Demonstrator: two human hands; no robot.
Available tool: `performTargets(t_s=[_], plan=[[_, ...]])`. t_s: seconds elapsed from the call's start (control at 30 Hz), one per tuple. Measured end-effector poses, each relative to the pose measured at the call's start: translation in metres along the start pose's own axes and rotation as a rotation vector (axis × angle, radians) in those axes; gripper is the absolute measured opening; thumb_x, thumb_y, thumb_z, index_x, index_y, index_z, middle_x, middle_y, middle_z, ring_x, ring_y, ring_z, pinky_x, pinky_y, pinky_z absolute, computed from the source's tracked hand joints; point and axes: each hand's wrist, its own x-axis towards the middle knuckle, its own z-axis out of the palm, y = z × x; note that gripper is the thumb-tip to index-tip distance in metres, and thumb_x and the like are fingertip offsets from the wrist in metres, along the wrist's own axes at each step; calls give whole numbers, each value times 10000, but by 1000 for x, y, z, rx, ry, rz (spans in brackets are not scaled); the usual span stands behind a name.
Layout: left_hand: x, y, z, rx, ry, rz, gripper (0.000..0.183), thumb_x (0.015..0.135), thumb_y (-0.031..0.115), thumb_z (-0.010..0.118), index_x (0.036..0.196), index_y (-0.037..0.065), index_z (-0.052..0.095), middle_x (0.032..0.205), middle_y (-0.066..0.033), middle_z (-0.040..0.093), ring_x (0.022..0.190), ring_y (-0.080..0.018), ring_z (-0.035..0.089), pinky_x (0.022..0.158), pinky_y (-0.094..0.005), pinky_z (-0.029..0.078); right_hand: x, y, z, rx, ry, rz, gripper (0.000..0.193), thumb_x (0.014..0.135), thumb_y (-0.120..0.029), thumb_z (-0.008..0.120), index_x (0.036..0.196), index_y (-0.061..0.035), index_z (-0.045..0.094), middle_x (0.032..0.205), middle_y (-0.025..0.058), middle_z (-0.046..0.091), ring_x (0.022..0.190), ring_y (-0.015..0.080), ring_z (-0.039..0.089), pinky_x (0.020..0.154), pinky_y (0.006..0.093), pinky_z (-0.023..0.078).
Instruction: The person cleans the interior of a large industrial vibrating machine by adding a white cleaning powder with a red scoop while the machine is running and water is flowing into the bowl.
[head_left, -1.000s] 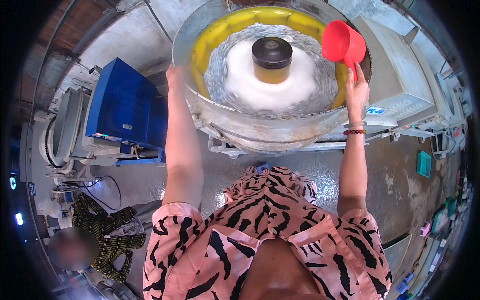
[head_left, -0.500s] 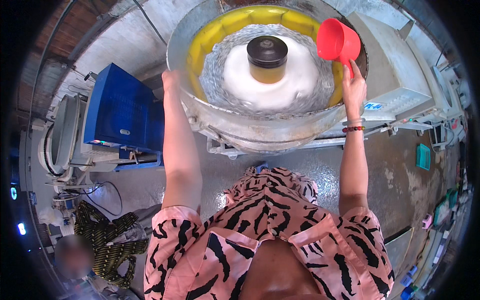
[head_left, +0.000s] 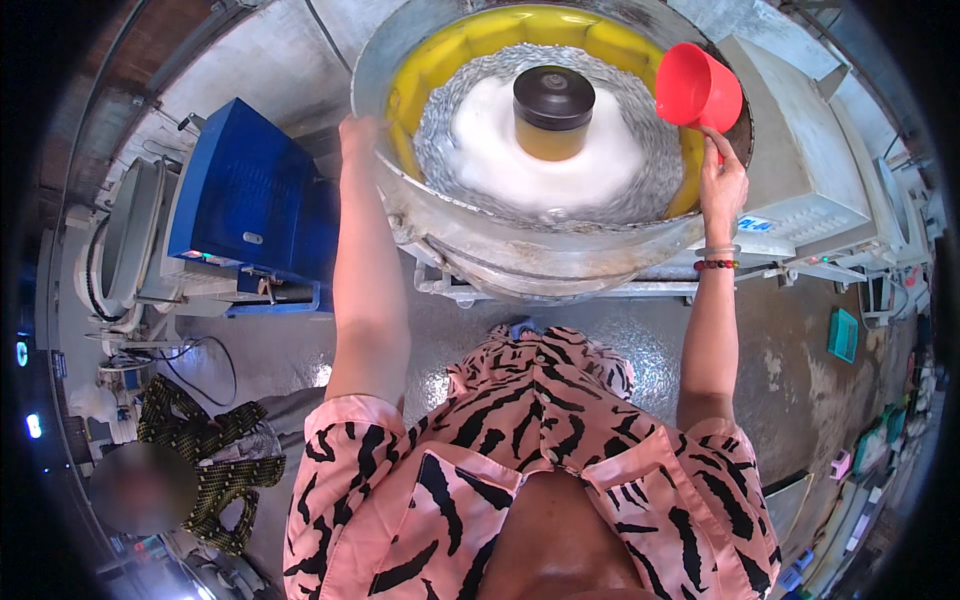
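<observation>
A red plastic dipper (head_left: 699,87) is in my right hand (head_left: 722,190), gripped by its handle. Its cup is tilted over the right rim of a large round metal tub (head_left: 540,240), the open mouth facing left. Yellow lining (head_left: 440,60) runs round the inside of the tub. Small grey pieces (head_left: 450,150), blurred, lie in a ring with white foam (head_left: 490,160) over them. From the middle rises a post with a black cap (head_left: 553,95). My left hand (head_left: 360,138) is at the tub's left rim; its fingers are smeared and partly hidden.
Left of the tub stands a blue cabinet (head_left: 235,190), with another round machine (head_left: 128,240) beyond it. A grey machine housing (head_left: 800,150) adjoins the tub on the right. A teal basket (head_left: 843,335) sits on the floor at right. Another person (head_left: 200,450) is at the lower left.
The tub, both hands and the dipper sit slightly further right in the picture. The dipper's cup has turned a little, and the white foam has changed shape. My right hand keeps its grip.
</observation>
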Motion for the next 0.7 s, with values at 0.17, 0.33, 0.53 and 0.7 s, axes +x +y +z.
performTargets(t_s=[0.17,0.33,0.53,0.7], plan=[[9,-5,-2,-25,15,-37,435,551,32,677,947,-102,561,913,-198,600,833,-263,572,738,-355,425,1,3,3,34,22,4,228,828,-324,505,958,-198,643,779,170,609,723,335,600,621,377,464],[9,-5,-4,-7,27,-21,449,540,27,686,938,-129,549,923,-226,588,846,-289,568,747,-368,426,2,7,7,81,38,-7,238,826,-335,505,965,-198,641,801,174,611,754,340,596,643,381,465],[-3,5,4,-25,31,-41,427,544,1,675,940,-112,559,918,-208,596,845,-280,570,753,-366,424,3,11,7,47,38,-2,241,824,-342,505,974,-208,638,824,165,616,782,341,593,669,385,464],[-10,11,1,-21,57,-56,405,545,3,674,926,-97,580,903,-198,607,823,-274,573,745,-358,425,2,6,7,45,24,31,238,825,-347,497,975,-226,637,824,168,613,795,344,591,673,390,464]])
